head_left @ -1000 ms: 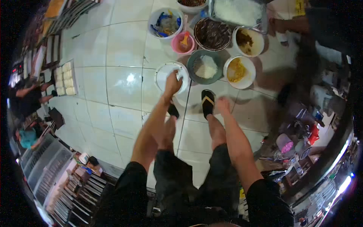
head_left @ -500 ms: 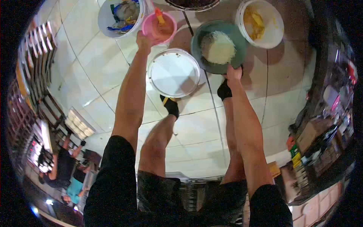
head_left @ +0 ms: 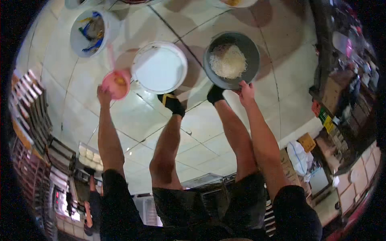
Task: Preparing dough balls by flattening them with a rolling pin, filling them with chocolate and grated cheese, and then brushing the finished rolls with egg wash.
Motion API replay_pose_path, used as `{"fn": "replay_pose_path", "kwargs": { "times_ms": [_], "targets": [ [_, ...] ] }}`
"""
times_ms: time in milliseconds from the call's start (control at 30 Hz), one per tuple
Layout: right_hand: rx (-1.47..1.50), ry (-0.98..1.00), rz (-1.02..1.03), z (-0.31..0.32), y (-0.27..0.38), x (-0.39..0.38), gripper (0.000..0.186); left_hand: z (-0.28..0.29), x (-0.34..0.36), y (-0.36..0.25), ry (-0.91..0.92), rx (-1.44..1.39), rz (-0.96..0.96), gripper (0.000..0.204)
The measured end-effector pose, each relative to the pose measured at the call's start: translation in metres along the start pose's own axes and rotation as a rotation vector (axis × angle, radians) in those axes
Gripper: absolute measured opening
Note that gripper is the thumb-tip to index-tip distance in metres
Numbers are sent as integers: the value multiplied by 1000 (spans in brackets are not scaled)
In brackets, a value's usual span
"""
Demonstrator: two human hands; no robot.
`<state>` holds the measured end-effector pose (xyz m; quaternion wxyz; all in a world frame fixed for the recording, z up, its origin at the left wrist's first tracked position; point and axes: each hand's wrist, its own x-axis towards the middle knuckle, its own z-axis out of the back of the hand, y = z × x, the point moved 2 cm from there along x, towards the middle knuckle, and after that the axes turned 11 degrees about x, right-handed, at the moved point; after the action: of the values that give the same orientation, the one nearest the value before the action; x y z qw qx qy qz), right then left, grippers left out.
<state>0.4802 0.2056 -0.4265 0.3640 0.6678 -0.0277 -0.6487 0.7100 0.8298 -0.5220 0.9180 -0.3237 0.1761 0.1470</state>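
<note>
My left hand (head_left: pixel 104 95) is closed on the near-left rim of a pink plastic dipper (head_left: pixel 124 92), whose long handle points away from me; something orange-yellow lies inside it. Toward the right, my right hand (head_left: pixel 246 93) pinches the near rim of a round grey basin (head_left: pixel 254 60). The basin holds a pale heap of thin white strands (head_left: pixel 231 62), like noodles or shreds. Between the two containers a round white bucket top (head_left: pixel 159 67) stands close to my left foot; I cannot tell whether it is lidded.
A white bucket (head_left: pixel 108 24) with blue and yellow scraps stands at far left. Another white container (head_left: pixel 235 4) is cut off at the top edge. Wooden racks (head_left: pixel 34 100) line the left; boxes (head_left: pixel 335 94) and goods crowd the right. Another person (head_left: pixel 93 209) is at lower left.
My left hand and the pink dipper have moved left and nearer, away from the white bucket top. The basin stays in my right hand. The view has shifted, with the far containers now higher up.
</note>
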Motion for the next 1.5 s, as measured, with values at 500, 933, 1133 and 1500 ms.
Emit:
{"fn": "replay_pose_path", "kwargs": {
  "times_ms": [500,933,1133,1500],
  "targets": [
    [563,-440,327,200,183,-283,43,171,-278,-228,-22,261,115,17],
    [647,-807,662,384,397,-416,19,150,-328,-527,-120,-112,16,28],
    [528,-1025,1178,435,572,-453,27,91,-326,-564,-138,-285,167,32],
    [-427,-1210,1240,399,899,-377,35,14,-365,-648,-288,-508,320,50]
  ]
}}
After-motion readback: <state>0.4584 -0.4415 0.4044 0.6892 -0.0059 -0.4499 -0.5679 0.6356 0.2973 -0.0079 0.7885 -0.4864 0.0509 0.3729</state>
